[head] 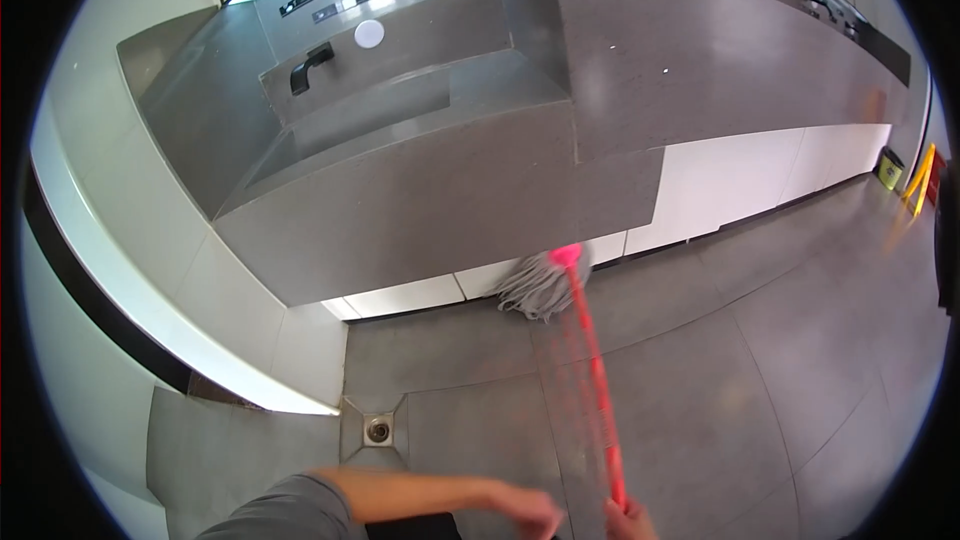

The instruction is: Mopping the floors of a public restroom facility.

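My right hand [630, 521] grips the red handle [602, 390] of a string mop near the bottom edge of the picture. The handle runs away from me to a pink mop socket [565, 255]. Grey mop strands [536, 289] lie on the floor against the white cabinet base, under the counter's front edge. My left hand [531, 514] is blurred, just left of the handle, with its fingers curled downward; whether it holds anything is hidden.
A grey stone washbasin counter [420, 202] with a black faucet [309, 69] spans the far side. Set into the grey tiled floor [675, 405] is a square drain [379, 430]. A yellow floor sign [921, 180] and a small green bin [890, 169] stand far right.
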`<action>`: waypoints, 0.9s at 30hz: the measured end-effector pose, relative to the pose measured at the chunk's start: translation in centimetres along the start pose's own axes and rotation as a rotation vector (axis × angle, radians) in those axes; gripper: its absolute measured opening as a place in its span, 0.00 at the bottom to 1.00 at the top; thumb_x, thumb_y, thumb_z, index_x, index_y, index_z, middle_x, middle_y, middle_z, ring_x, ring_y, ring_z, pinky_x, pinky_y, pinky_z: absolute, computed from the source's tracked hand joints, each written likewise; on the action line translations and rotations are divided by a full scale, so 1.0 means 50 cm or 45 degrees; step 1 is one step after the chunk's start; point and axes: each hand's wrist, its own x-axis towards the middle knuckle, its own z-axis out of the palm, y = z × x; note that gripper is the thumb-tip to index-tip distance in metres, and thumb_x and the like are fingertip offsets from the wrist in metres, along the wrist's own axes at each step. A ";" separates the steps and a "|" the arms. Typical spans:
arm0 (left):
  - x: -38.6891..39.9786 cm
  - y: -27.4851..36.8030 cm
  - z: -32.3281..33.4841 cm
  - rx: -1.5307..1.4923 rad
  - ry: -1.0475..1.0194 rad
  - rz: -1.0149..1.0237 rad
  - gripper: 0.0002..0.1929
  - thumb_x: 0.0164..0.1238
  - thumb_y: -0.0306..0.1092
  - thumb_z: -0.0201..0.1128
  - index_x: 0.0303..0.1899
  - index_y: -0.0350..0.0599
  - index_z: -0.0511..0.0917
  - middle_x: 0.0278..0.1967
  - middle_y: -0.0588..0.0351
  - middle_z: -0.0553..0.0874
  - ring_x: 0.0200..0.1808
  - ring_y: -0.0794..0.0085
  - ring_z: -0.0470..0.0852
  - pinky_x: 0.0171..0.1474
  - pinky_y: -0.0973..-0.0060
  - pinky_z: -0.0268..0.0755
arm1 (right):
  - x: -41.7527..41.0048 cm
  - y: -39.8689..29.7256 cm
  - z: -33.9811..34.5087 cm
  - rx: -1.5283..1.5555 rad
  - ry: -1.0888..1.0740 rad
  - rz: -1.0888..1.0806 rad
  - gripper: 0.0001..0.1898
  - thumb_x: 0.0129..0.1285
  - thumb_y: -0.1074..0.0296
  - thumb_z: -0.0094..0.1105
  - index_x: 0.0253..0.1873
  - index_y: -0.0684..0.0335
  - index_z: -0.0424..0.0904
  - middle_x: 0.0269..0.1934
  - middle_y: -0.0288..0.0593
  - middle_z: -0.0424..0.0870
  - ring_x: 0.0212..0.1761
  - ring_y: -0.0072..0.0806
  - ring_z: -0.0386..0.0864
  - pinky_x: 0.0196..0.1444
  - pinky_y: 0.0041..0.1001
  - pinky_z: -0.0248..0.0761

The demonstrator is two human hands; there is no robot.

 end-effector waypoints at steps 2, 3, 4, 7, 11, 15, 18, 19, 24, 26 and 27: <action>0.007 0.016 -0.054 -0.685 0.660 0.293 0.24 0.63 0.54 0.40 0.49 0.45 0.68 0.45 0.59 0.75 0.47 0.76 0.72 0.51 0.76 0.62 | 0.006 -0.005 -0.020 -0.183 0.116 -0.139 0.14 0.54 0.57 0.52 0.35 0.63 0.70 0.14 0.37 0.68 0.12 0.24 0.64 0.13 0.25 0.58; 0.013 0.036 -0.078 -0.886 0.800 0.396 0.26 0.62 0.56 0.42 0.50 0.45 0.67 0.45 0.57 0.74 0.47 0.75 0.72 0.52 0.74 0.61 | 0.007 -0.013 -0.017 -0.359 0.230 -0.286 0.14 0.53 0.59 0.53 0.35 0.66 0.70 0.15 0.41 0.70 0.12 0.28 0.67 0.14 0.27 0.61; 0.022 0.064 -0.104 -1.089 0.932 0.501 0.28 0.60 0.58 0.43 0.52 0.45 0.66 0.46 0.55 0.73 0.48 0.73 0.72 0.54 0.72 0.60 | 0.001 -0.029 -0.013 -0.375 0.220 -0.289 0.14 0.53 0.59 0.53 0.35 0.66 0.70 0.15 0.41 0.70 0.12 0.28 0.67 0.14 0.27 0.61; 0.050 0.125 -0.145 -1.403 0.918 0.820 0.26 0.57 0.57 0.50 0.47 0.45 0.68 0.46 0.53 0.73 0.49 0.72 0.71 0.54 0.71 0.61 | -0.024 -0.079 -0.006 -0.473 0.247 -0.504 0.14 0.50 0.63 0.54 0.36 0.69 0.71 0.19 0.51 0.73 0.18 0.38 0.73 0.20 0.33 0.66; 0.071 0.088 -0.146 -1.746 0.884 1.013 0.18 0.53 0.52 0.58 0.32 0.48 0.68 0.28 0.59 0.73 0.32 0.72 0.74 0.39 0.71 0.68 | -0.058 -0.096 0.033 -0.694 0.111 -0.228 0.14 0.51 0.65 0.50 0.41 0.67 0.69 0.28 0.59 0.75 0.29 0.51 0.75 0.30 0.43 0.67; -0.020 -0.010 -0.101 -1.989 1.152 0.962 0.19 0.52 0.48 0.60 0.17 0.51 0.60 0.12 0.63 0.63 0.16 0.72 0.64 0.23 0.73 0.61 | -0.048 -0.076 0.122 -0.791 -0.156 -0.350 0.17 0.55 0.61 0.47 0.46 0.66 0.67 0.31 0.62 0.75 0.32 0.55 0.73 0.33 0.46 0.66; -0.139 -0.106 -0.104 -2.160 1.408 0.973 0.23 0.56 0.51 0.54 0.12 0.52 0.55 0.11 0.63 0.61 0.14 0.72 0.62 0.20 0.73 0.58 | 0.084 -0.007 0.211 -0.922 -0.317 -0.795 0.17 0.53 0.54 0.53 0.37 0.64 0.68 0.24 0.50 0.77 0.21 0.37 0.77 0.23 0.32 0.71; -0.192 -0.152 -0.103 -2.206 1.531 0.986 0.23 0.57 0.52 0.52 0.13 0.52 0.55 0.10 0.63 0.61 0.13 0.72 0.61 0.20 0.74 0.57 | 0.107 -0.034 0.255 -0.898 -0.437 -0.772 0.17 0.54 0.53 0.51 0.37 0.64 0.68 0.25 0.51 0.77 0.22 0.40 0.77 0.24 0.33 0.70; -0.343 -0.271 -0.104 -2.236 1.863 1.006 0.21 0.60 0.54 0.48 0.16 0.52 0.58 0.10 0.65 0.59 0.12 0.74 0.60 0.19 0.74 0.55 | 0.126 -0.153 0.400 -0.787 -0.747 -0.542 0.20 0.54 0.49 0.50 0.36 0.64 0.68 0.24 0.48 0.76 0.18 0.38 0.75 0.21 0.32 0.68; -0.323 -0.255 -0.106 -2.260 1.884 0.897 0.21 0.60 0.54 0.48 0.17 0.52 0.57 0.10 0.65 0.58 0.13 0.75 0.59 0.19 0.74 0.55 | 0.122 -0.143 0.383 -0.721 -0.804 -0.432 0.21 0.54 0.49 0.51 0.38 0.64 0.69 0.23 0.46 0.76 0.16 0.34 0.74 0.20 0.29 0.67; -0.295 -0.224 -0.110 -2.241 1.863 0.878 0.21 0.60 0.53 0.48 0.17 0.52 0.57 0.10 0.65 0.58 0.13 0.75 0.59 0.19 0.74 0.55 | 0.131 -0.112 0.359 -0.714 -0.756 -0.471 0.21 0.53 0.49 0.52 0.39 0.64 0.69 0.23 0.45 0.75 0.16 0.33 0.73 0.20 0.28 0.67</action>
